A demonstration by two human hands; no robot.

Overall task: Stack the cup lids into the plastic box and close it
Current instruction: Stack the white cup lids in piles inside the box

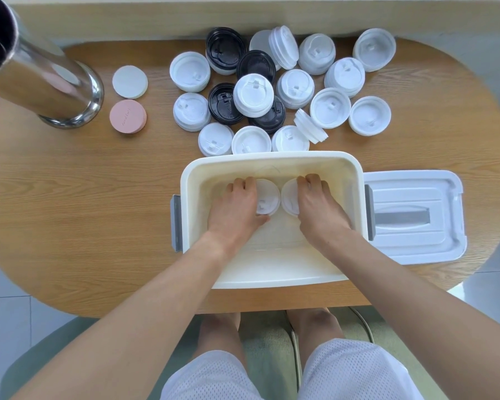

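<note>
The table (70, 197) is matt wood-grain. On it, the box (272, 163) is smooth cream plastic with a slight sheen; right of the box, its lid (416, 217) is glossier white plastic. Beyond the box, cup lids (253, 95) are thin moulded plastic, white and black. Far left of the box, a cylinder (55, 82) is mirror-polished metal.

The scene was lit evenly by soft, bright, diffuse light. Only faint shadows were cast beneath the lids (280, 90) and inside the plastic box (355, 174). Bright reflections were seen on the steel cylinder (49, 79) at the table's (70, 197) far left corner. Strong wide-angle bending was seen at the frame edges, where the table's outline was curved. The centre was rendered fairly sharp, the margins softer.
</note>
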